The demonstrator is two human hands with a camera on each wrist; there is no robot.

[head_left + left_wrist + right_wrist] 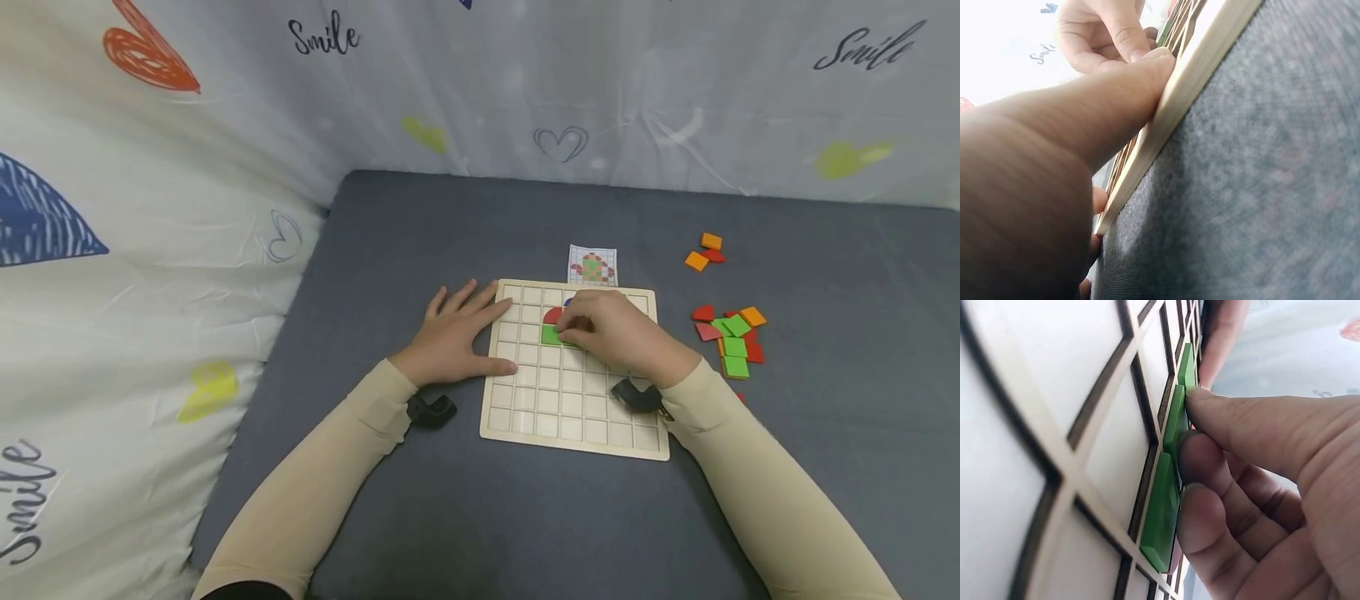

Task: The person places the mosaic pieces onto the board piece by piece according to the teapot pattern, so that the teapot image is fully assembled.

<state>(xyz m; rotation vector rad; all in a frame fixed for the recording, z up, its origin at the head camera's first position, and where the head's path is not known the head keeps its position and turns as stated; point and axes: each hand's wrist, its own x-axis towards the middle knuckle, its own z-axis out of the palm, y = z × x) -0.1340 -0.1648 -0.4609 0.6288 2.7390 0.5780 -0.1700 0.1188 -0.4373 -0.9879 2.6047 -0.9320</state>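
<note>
The wooden board lies on the grey tabletop, its square compartments holding a row of 3 green tiles. A red tile sits beyond the leftmost, near a blue piece (mostly hidden by the right hand). That hand's grip pinches the middle green tile. The left hand is spread, thumb on the board's left rim. A picture card lies at the far edge, loose tiles to the right.

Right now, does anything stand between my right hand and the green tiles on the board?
Nothing visible does: the right hand has its fingertips right at the green tiles. The left hand rests at the left edge of the board, clear of them.
</note>
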